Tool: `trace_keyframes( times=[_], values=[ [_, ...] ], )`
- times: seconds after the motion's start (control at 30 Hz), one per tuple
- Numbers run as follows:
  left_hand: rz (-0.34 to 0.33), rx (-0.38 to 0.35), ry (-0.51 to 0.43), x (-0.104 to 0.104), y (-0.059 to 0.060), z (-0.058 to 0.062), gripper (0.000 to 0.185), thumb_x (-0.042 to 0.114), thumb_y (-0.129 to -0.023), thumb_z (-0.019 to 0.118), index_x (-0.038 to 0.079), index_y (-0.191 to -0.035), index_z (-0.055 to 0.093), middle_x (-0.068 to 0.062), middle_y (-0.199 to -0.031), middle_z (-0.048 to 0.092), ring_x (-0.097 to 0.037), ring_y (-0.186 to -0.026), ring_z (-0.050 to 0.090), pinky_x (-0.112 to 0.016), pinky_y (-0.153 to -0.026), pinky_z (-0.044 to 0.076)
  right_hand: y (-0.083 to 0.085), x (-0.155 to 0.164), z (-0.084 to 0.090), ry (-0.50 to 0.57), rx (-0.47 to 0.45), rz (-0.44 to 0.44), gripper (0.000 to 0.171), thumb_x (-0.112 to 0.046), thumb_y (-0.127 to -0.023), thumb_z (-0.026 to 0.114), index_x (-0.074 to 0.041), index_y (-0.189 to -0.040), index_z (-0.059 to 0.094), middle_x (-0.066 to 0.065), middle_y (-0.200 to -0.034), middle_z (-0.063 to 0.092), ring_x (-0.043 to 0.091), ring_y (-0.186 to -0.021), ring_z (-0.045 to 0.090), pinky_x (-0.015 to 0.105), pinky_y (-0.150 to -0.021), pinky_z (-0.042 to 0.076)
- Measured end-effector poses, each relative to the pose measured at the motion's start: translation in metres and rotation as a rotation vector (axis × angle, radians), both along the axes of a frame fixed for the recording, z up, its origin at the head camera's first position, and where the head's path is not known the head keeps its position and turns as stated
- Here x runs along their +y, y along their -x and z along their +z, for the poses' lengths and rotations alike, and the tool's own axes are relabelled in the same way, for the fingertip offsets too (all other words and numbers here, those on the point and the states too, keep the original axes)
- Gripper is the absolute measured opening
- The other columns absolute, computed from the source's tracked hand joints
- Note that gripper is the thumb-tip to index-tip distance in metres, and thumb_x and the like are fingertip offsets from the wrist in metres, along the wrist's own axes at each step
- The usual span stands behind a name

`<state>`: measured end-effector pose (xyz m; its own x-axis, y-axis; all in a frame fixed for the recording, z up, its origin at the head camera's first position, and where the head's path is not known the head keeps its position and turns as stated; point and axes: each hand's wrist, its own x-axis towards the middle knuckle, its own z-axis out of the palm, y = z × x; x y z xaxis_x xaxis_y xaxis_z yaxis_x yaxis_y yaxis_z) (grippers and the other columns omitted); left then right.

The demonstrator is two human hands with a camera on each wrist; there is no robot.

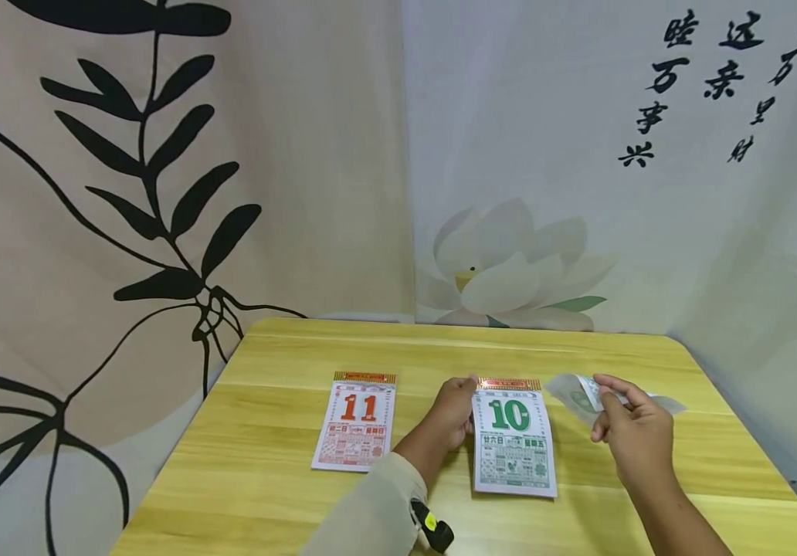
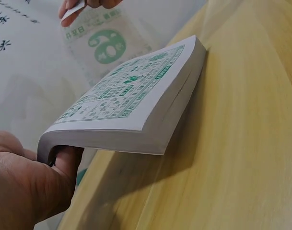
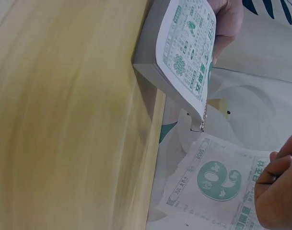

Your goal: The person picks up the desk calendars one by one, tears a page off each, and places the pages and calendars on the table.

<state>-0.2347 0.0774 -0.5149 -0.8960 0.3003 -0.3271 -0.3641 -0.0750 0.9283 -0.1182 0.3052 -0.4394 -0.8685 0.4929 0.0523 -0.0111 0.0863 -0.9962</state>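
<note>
My left hand [image 1: 450, 413] grips a thick tear-off calendar [image 1: 513, 444] by its upper left edge, thumb near the red-and-gold header strip. The calendar's top page shows a green 10. In the left wrist view, the pad [image 2: 136, 91] tilts, its top raised and its lower end down at the table. Off to the right, my right hand [image 1: 638, 440] pinches a thin loose page [image 1: 572, 394] between thumb and fingers, held up beside the calendar. Green print with a big 9-shaped numeral shows on that page [image 3: 189, 187] in the right wrist view, its lettering reversed.
A second tear-off calendar [image 1: 357, 425] with a red 11 lies flat to the left on the yellow wood-grain table [image 1: 252, 463]. Behind the table hangs a pale cloth [image 1: 336, 154] printed with leaves, a lotus and black characters.
</note>
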Motion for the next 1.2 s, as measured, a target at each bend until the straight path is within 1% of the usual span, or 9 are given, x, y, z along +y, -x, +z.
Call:
trace_keyframes(
  times=[0.13, 0.27, 0.47, 0.57, 0.63, 0.77, 0.9, 1.07, 1.2],
  values=[
    [0.009, 0.007, -0.009, 0.005, -0.001, -0.003, 0.053, 0.038, -0.120, 0.043, -0.001, -0.156, 0.043, -0.006, -0.087, 0.066, -0.011, -0.055, 0.044, -0.023, -0.053, 0.038, 0.003, 0.004, -0.003, -0.006, -0.013, -0.014, 0.025, -0.013, -0.112, 0.060, -0.004, -0.130, 0.075, 0.001, -0.068, 0.063, 0.014, -0.050, 0.059, 0.024, -0.050, 0.055],
    [0.015, 0.015, 0.008, 0.009, -0.001, -0.008, 0.046, 0.039, -0.120, 0.042, 0.003, -0.146, 0.048, -0.008, -0.088, 0.068, -0.012, -0.058, 0.053, -0.023, -0.052, 0.039, 0.003, 0.010, -0.010, -0.043, -0.093, -0.001, 0.027, -0.015, -0.113, 0.059, -0.007, -0.134, 0.073, -0.001, -0.075, 0.063, 0.013, -0.053, 0.061, 0.026, -0.053, 0.057],
    [0.015, 0.024, 0.038, 0.013, 0.001, -0.013, 0.043, 0.039, -0.120, 0.042, 0.004, -0.146, 0.046, -0.012, -0.094, 0.073, -0.014, -0.062, 0.062, -0.024, -0.051, 0.044, -0.002, 0.019, -0.022, -0.104, -0.230, 0.076, 0.029, -0.019, -0.115, 0.057, -0.013, -0.138, 0.072, 0.001, -0.072, 0.062, 0.014, -0.059, 0.065, 0.028, -0.061, 0.060],
    [0.009, 0.026, 0.050, 0.013, 0.001, -0.013, 0.043, 0.039, -0.120, 0.043, 0.005, -0.146, 0.046, -0.014, -0.099, 0.074, -0.017, -0.067, 0.067, -0.026, -0.053, 0.049, -0.004, 0.022, -0.027, -0.089, -0.286, 0.129, 0.033, -0.019, -0.115, 0.057, -0.010, -0.144, 0.069, 0.000, -0.082, 0.060, 0.014, -0.063, 0.065, 0.028, -0.064, 0.059],
    [0.007, 0.034, 0.068, 0.013, 0.001, -0.013, 0.043, 0.038, -0.120, 0.043, 0.005, -0.146, 0.046, -0.015, -0.103, 0.074, -0.018, -0.072, 0.070, -0.027, -0.054, 0.052, -0.005, 0.023, -0.031, -0.084, -0.335, 0.176, 0.038, -0.020, -0.115, 0.056, -0.007, -0.151, 0.063, 0.000, -0.087, 0.061, 0.013, -0.065, 0.066, 0.029, -0.067, 0.060],
    [-0.008, 0.053, 0.091, 0.013, 0.000, -0.011, 0.043, 0.035, -0.119, 0.045, 0.006, -0.151, 0.047, -0.016, -0.110, 0.072, -0.022, -0.083, 0.073, -0.029, -0.060, 0.055, -0.008, 0.025, -0.037, -0.091, -0.414, 0.256, 0.047, -0.021, -0.117, 0.053, -0.003, -0.160, 0.051, 0.000, -0.094, 0.065, 0.014, -0.070, 0.068, 0.031, -0.071, 0.061],
    [-0.037, 0.078, 0.081, 0.014, -0.001, -0.009, 0.045, 0.032, -0.118, 0.049, 0.006, -0.155, 0.043, -0.017, -0.117, 0.073, -0.025, -0.093, 0.076, -0.032, -0.070, 0.059, -0.014, 0.025, -0.038, -0.086, -0.459, 0.301, 0.050, -0.023, -0.117, 0.052, -0.001, -0.161, 0.048, 0.001, -0.104, 0.064, 0.015, -0.073, 0.068, 0.031, -0.072, 0.061],
    [-0.046, 0.107, 0.072, 0.018, -0.002, -0.006, 0.050, 0.028, -0.117, 0.052, 0.003, -0.159, 0.041, -0.017, -0.131, 0.068, -0.025, -0.104, 0.076, -0.036, -0.086, 0.063, -0.020, 0.024, -0.040, -0.005, -0.512, 0.395, 0.060, -0.032, -0.118, 0.050, 0.005, -0.164, 0.038, 0.005, -0.119, 0.066, 0.015, -0.077, 0.068, 0.030, -0.072, 0.061],
    [-0.063, 0.109, 0.108, 0.022, -0.003, -0.003, 0.058, 0.027, -0.116, 0.057, 0.000, -0.163, 0.040, -0.012, -0.132, 0.066, -0.022, -0.107, 0.072, -0.039, -0.098, 0.061, -0.022, 0.026, -0.043, 0.041, -0.544, 0.438, 0.069, -0.036, -0.119, 0.045, 0.011, -0.165, 0.026, 0.011, -0.131, 0.063, 0.016, -0.081, 0.068, 0.030, -0.072, 0.061]
  ],
)
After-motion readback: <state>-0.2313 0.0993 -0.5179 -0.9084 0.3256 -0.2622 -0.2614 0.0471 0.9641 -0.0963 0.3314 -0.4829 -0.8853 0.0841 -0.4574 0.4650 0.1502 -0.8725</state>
